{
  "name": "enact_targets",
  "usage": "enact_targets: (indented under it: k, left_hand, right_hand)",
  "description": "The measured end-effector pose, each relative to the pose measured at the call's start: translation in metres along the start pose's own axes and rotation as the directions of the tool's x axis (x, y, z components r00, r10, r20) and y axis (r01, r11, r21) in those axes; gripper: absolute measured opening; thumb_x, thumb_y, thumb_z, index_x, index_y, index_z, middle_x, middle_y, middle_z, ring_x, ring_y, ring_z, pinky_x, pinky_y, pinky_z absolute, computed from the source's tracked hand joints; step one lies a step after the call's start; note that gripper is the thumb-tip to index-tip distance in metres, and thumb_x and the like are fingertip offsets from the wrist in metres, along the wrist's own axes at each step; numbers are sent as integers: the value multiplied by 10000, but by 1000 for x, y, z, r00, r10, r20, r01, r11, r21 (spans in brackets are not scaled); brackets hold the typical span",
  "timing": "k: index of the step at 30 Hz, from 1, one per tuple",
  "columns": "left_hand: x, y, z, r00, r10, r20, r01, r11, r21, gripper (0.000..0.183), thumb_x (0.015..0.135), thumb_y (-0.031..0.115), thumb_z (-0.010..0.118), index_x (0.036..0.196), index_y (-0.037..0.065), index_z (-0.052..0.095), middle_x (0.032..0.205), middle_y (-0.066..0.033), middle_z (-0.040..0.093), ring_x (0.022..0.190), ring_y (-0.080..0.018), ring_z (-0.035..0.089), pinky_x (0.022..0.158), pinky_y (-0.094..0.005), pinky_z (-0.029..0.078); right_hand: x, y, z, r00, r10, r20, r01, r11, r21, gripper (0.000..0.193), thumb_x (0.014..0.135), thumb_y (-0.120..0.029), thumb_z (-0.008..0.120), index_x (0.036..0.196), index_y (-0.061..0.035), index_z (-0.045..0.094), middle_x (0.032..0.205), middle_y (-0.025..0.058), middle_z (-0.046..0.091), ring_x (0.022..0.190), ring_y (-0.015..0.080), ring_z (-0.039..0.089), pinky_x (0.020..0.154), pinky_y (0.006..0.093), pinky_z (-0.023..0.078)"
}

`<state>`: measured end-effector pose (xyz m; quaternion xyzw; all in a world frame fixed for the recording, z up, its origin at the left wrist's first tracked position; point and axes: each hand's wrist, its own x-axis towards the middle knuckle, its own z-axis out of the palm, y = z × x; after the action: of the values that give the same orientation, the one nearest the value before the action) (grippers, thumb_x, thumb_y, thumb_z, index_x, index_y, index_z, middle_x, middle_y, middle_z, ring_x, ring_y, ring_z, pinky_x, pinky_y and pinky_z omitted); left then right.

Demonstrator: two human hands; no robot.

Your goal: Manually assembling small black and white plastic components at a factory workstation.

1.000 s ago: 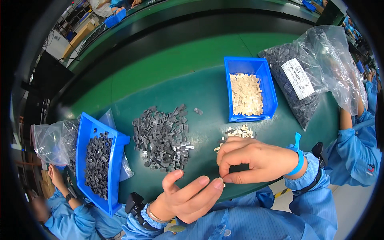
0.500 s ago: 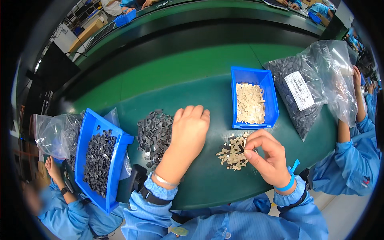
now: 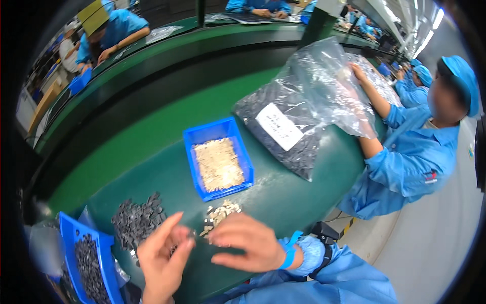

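Observation:
My left hand (image 3: pixel 163 261) is raised palm-up beside the heap of small dark pieces (image 3: pixel 137 219), its fingers curled toward the thumb. Something tiny shows by its fingertips, too small and blurred to name. Facing it, my right hand (image 3: pixel 250 244) has its thumb apart from the fingers, and I see nothing held there. Its fingertips are at the near edge of a small pile of pale, flat pieces (image 3: pixel 220 212), partly covering it. Behind that pile stands a blue bin (image 3: pixel 190 164) filled with more pale pieces (image 3: pixel 217 159).
At lower left a blue bin (image 3: pixel 105 256) holds dark pieces. A clear bag of dark pieces (image 3: pixel 253 109) with a white label lies beyond the pale bin, held by a co-worker (image 3: pixel 412 152) on the right. Other people sit across the green table (image 3: pixel 121 137).
The view has swung right, so the bins and piles appear farther left. My left hand has come off the dark heap and turned palm-up near my right hand, whose pinch on a small dark piece has loosened.

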<state>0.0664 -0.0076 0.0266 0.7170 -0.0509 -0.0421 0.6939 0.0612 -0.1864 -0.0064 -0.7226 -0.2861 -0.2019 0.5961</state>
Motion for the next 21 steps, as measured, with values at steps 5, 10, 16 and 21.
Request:
enact_targets:
  k: [5,10,16,21]
  left_hand:
    - [-49,-3,12,951,-303,54,290,823,-489,327,818,70,590,1107,-70,528,976,-129,604,836,-168,586,733,-245,469]
    - [-56,-17,11,904,-343,254,416,578,-702,355,802,-98,504,1155,-58,505,951,-122,606,886,-175,594,809,-269,460]
    - [-64,-37,9,918,-292,268,379,449,-809,321,832,-28,534,1152,-30,516,1076,-180,575,959,-230,585,851,-350,491]
    - [-70,-41,8,956,-278,92,253,627,-737,247,801,-46,565,1047,-27,582,990,-184,610,842,-232,620,743,-330,523]
  right_hand:
    - [-14,-3,19,965,-250,86,249,968,23,288,692,-76,725,948,-46,596,984,89,598,869,248,568,708,376,472]
    - [-13,-1,7,963,-217,163,193,969,152,334,689,-8,709,983,-23,551,887,137,629,759,274,622,644,380,502]
    - [-19,1,14,983,72,166,-123,939,321,328,680,31,693,982,10,568,849,152,611,752,263,617,644,315,502]
    - [-22,-1,21,977,148,154,-191,929,317,295,703,44,672,974,7,563,933,146,574,823,229,590,701,303,490]
